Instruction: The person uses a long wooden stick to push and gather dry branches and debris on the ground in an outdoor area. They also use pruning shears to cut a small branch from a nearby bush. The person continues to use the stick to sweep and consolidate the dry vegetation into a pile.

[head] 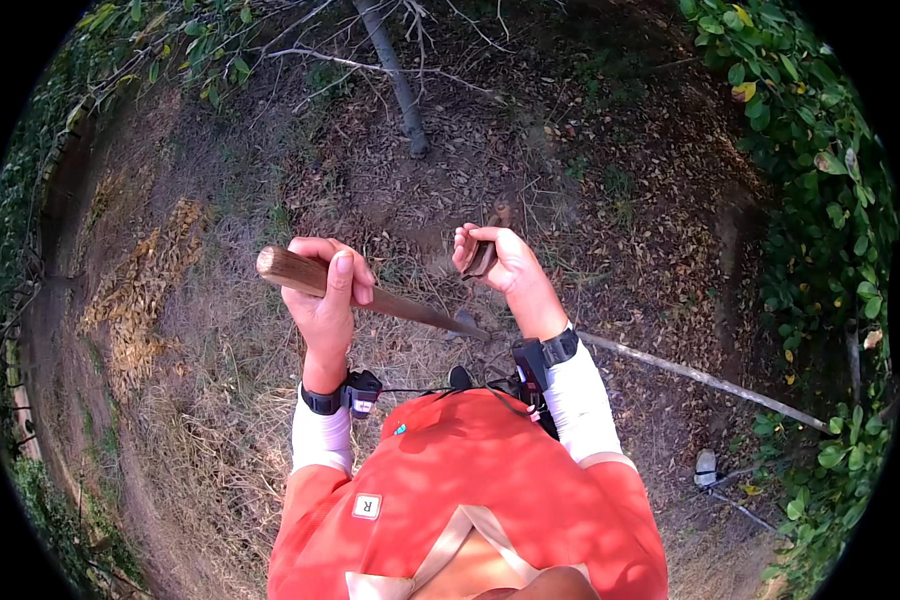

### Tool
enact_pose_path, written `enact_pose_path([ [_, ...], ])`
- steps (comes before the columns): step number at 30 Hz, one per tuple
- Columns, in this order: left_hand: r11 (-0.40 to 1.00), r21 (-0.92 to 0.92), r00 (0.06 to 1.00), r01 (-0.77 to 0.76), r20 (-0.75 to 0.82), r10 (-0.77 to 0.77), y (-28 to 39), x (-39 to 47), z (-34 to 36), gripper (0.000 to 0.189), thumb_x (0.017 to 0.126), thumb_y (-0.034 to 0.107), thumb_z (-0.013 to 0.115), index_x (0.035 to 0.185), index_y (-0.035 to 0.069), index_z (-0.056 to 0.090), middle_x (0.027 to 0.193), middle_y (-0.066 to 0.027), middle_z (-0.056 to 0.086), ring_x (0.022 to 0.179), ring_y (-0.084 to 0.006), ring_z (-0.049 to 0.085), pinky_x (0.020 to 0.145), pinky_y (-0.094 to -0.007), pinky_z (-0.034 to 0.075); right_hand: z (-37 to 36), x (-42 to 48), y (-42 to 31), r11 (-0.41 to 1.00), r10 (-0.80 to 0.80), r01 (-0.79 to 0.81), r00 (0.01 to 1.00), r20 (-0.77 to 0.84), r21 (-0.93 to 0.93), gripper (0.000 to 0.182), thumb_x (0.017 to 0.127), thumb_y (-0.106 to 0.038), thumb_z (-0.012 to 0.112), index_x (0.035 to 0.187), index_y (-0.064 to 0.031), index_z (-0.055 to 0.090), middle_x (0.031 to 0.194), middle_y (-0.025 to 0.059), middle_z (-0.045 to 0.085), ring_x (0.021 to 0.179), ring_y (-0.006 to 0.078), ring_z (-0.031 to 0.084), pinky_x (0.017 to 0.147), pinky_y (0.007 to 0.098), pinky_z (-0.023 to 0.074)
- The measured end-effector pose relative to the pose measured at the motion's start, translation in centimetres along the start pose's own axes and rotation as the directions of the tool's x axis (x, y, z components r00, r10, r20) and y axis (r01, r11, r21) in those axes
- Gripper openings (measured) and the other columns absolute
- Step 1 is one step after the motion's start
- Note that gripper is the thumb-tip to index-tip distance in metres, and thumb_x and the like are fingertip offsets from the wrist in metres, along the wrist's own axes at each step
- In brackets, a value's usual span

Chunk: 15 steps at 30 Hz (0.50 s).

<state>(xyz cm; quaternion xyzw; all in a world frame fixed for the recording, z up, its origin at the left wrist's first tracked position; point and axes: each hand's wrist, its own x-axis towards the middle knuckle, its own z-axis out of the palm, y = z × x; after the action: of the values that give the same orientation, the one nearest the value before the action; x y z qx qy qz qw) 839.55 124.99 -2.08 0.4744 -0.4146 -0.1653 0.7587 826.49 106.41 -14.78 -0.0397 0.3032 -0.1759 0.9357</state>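
My left hand (330, 285) is closed around a thick wooden handle (409, 309) near its upper end. The handle slants down to the right towards the ground, where a greyish metal tool head (462, 324) shows near its lower end. My right hand (499, 259) is raised with curled fingers around a brown, curved object (481, 259), which may be a dry leaf or a piece of bark; I cannot tell which. A reddish-brown thing (503, 213) lies just beyond that hand, too unclear to name.
A thin tree trunk (401, 82) with bare branches stands ahead. Leafy bushes (832, 195) line the right side. A long pale pole (705, 377) lies at the right, near a whitish object (706, 466) with a dark band. Dry leaves (142, 292) are heaped at the left.
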Motion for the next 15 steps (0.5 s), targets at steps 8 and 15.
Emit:
enact_pose_path([
  [8, 0.999, 0.006, 0.998, -0.052, 0.019, 0.052, -0.2, -0.8, 1.8, 0.019, 0.097, 0.018, 0.05, 0.085, 0.008, 0.038, 0.064, -0.0078, 0.05, 0.045, -0.0088, 0.04, 0.04, -0.0214, 0.039, -18.9, 7.9, 6.1, 0.825, 0.172, -0.407, 0.842, -0.512, -0.392, 0.024, 0.082, -0.014, 0.053, 0.1, -0.0003, 0.044, 0.087, 0.0252, 0.051, 0.07, 0.041, 0.055, 0.067, 0.057, 0.0469],
  [15, 0.999, -0.023, 0.999, -0.031, 0.024, 0.032, -0.3, -1.3, 7.7, 0.024, 0.094, 0.018, 0.054, 0.084, 0.008, 0.035, 0.062, -0.0078, 0.051, 0.044, -0.0105, 0.041, 0.039, -0.0236, 0.038, -20.1, 7.5, 10.0, 0.904, 0.414, -0.291, 0.779, -0.472, 0.312, 0.029, 0.091, -0.012, 0.041, 0.116, 0.0028, 0.037, 0.105, 0.0268, 0.059, 0.101, 0.0408, 0.056, 0.084, 0.0608, 0.0428],
])
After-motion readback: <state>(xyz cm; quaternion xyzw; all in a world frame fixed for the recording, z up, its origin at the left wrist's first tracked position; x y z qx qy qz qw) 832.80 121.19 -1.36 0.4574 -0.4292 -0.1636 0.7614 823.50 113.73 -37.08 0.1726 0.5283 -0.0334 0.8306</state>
